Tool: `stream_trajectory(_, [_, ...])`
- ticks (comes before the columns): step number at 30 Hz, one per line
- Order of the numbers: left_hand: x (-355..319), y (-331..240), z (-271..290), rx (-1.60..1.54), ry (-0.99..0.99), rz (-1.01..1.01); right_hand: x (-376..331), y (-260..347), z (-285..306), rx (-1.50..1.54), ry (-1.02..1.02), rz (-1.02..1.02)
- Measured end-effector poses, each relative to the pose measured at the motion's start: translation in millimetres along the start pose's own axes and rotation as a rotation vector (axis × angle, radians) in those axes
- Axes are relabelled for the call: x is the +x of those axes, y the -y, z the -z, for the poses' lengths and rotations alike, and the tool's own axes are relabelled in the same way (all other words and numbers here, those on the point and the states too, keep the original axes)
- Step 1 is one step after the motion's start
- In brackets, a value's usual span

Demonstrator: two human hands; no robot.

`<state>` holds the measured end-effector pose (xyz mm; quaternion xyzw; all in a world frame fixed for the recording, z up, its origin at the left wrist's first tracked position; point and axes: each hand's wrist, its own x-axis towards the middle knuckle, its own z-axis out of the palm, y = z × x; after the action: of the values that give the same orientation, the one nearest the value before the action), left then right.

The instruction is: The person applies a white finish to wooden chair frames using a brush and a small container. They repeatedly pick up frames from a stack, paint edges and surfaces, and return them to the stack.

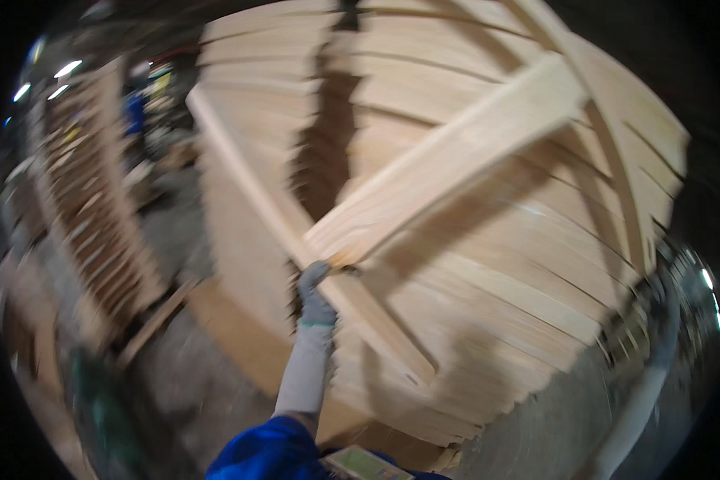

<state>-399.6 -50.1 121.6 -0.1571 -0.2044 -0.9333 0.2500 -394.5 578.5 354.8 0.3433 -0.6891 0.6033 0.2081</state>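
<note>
My left hand (318, 296), in a grey glove with a pale sleeve, is closed round a wooden frame (448, 164) where its left rail meets the wide crossboard. The frame has two long rails joined by that crossboard, roughly an H, and is tilted in front of stacked boards. At the right, my right arm (644, 400) reaches up in a pale sleeve. My right hand (662, 282) is dark and blurred beside the lower end of the right rail (628, 208); its fingers cannot be made out.
Tall stacks of pale wooden boards (488, 296) stand behind the frame, with a dark gap between two of them. Brown cardboard (236, 328) lies under the left stack on the grey floor (184, 376). A slatted wooden stack (96, 200) stands farther left.
</note>
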Motion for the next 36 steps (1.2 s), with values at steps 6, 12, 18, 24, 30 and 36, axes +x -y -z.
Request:
stream_trajectory(6, [-105.7,-63.6,15.8,0.334,-0.073,-0.233,-27.3,-98.9,-141.3,-0.323,-0.216,-0.131])
stream_trajectory(12, [-266.0,-184.0,2.4,1.107,-0.102,-0.969,-82.4,-161.2,-289.5,-0.178,0.184,-0.080])
stream_trajectory(18, [-508.1,-279.0,-48.6,1.656,-0.709,-1.432,-115.6,-168.5,-416.2,-0.002,0.548,-0.059])
stream_trajectory(24, [-759.1,-270.5,-177.1,1.835,-1.442,-1.644,-172.0,-117.9,-562.9,0.163,0.940,-0.023])
stream_trajectory(30, [-817.7,-231.4,-263.2,1.150,-1.758,-1.202,-263.9,2.3,-702.8,0.303,1.430,0.018])
stream_trajectory(36, [-900.0,-244.2,-198.7,0.829,-1.944,-1.194,-340.6,106.4,-786.7,0.484,1.796,-0.192])
